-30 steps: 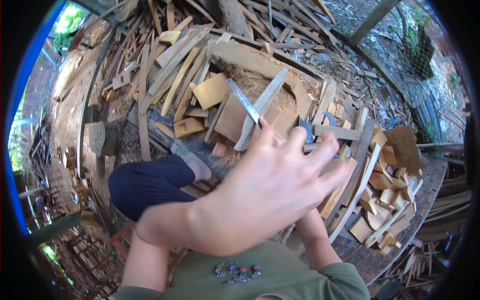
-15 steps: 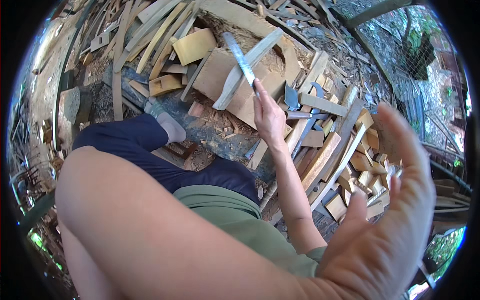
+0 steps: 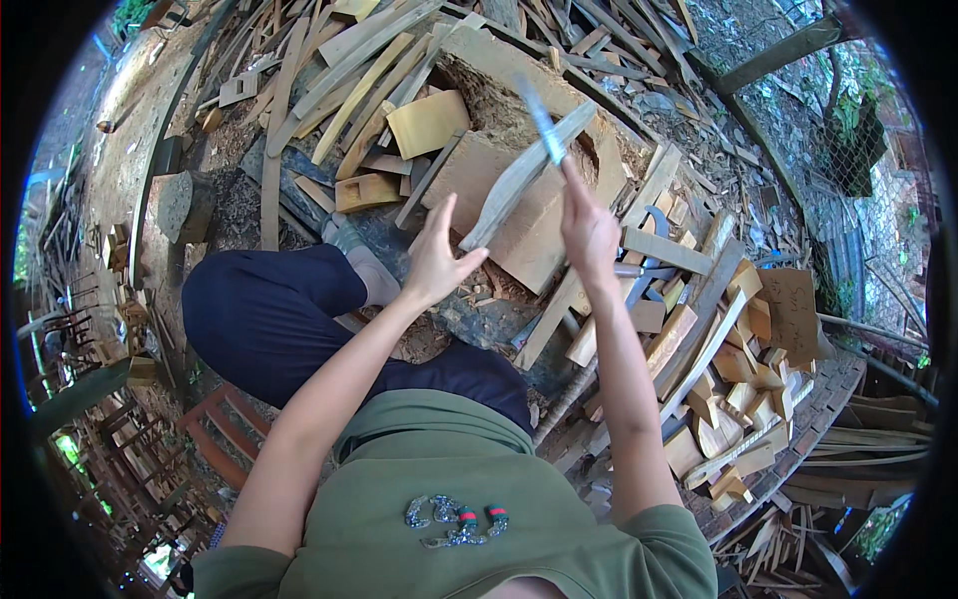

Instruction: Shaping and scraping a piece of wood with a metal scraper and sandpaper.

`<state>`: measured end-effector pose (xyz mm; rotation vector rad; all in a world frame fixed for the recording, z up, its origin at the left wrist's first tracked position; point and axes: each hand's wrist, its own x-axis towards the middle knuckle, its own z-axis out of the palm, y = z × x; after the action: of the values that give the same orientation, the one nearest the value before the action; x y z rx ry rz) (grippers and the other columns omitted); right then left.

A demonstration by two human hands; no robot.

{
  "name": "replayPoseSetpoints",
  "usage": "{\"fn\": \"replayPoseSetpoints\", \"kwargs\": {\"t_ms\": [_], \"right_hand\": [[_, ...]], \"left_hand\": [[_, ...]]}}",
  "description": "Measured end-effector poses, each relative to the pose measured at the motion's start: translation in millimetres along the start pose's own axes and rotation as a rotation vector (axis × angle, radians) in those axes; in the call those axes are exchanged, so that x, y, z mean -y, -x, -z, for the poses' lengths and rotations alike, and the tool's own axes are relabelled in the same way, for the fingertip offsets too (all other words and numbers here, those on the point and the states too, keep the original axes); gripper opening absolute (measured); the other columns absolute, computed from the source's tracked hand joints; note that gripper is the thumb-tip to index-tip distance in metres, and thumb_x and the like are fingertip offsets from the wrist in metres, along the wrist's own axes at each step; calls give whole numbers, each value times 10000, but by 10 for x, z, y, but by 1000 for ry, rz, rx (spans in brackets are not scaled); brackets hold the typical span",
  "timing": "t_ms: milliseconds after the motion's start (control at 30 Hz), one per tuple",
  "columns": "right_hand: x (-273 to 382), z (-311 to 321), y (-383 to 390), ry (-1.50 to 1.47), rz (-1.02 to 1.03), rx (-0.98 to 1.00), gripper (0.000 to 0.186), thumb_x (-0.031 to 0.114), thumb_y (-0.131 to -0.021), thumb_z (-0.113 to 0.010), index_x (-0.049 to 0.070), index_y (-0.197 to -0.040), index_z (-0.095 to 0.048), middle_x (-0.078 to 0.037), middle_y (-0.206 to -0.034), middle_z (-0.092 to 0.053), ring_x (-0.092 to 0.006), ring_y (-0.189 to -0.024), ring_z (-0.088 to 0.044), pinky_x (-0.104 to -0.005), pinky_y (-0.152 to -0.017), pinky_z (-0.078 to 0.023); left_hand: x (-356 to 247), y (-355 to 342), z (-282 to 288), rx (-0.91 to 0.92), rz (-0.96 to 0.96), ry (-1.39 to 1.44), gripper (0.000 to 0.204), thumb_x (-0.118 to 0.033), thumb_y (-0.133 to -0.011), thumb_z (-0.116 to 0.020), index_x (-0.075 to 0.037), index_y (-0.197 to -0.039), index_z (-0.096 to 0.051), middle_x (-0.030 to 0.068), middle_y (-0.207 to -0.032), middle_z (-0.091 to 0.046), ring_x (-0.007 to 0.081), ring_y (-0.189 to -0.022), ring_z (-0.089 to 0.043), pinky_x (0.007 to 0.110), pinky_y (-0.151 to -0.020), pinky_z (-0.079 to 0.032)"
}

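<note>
Two hands are shown: my left hand [image 3: 436, 262], thumb and fingers spread and gripping nothing, is at the near end of the grey wooden piece [image 3: 519, 182]; whether they touch, I cannot tell. My right hand [image 3: 590, 232], to the right, is clenched on the near end of a blurred blade [image 3: 542, 120] pointing far and leftward. The wooden piece slants across the block [image 3: 534, 240].
</note>
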<state>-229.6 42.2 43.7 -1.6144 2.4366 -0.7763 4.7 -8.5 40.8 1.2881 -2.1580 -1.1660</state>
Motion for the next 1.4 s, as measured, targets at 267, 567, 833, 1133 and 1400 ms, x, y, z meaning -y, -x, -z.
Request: {"fn": "replayPoseSetpoints", "kwargs": {"t_ms": [267,567,833,1133,1400], "right_hand": [[497,-26,530,119,272,154,613,93,-910,-541,302,-1473,-422,-121,-638,-611,-263,-462,-613,-390,-403,-494],[21,-211,-197,72,64,6,486,134,-968,-479,237,-1443,-461,-174,-775,-679,-323,-583,-660,-420,-445,-494],[191,-67,-117,176,121,91,527,119,-938,-521,264,-1442,-472,-161,-674,-621,-281,-528,-641,-429,-431,-479],[428,-194,294,79,158,116,622,94,-904,-520,362,-1458,-431,-143,-628,-583,-305,-494,-615,-442,-432,-492],[-59,-213,-559,35,50,-148,542,117,-912,-509,290,-1425,-474,-154,-674,-616,-306,-521,-631,-446,-445,-491]], "left_hand": [[-98,-230,-401,-29,142,163,603,-91,-772,-720,-32,-1336,-518,208,-1261,-602,381,-1174,-574,411,-985,-464],[-36,-173,-387,-43,10,172,629,-46,-810,-683,3,-1392,-449,235,-1276,-591,363,-1194,-578,391,-995,-456],[-53,-175,-353,-21,-4,163,623,-99,-847,-675,-6,-1411,-427,253,-1236,-613,352,-1166,-605,383,-974,-467],[8,-179,-406,18,53,179,669,-33,-820,-671,-33,-1435,-408,250,-1300,-572,372,-1220,-558,394,-1000,-456],[-23,-203,-355,37,32,159,651,-101,-847,-680,12,-1424,-400,263,-1224,-613,333,-1140,-622,381,-956,-472]]}}
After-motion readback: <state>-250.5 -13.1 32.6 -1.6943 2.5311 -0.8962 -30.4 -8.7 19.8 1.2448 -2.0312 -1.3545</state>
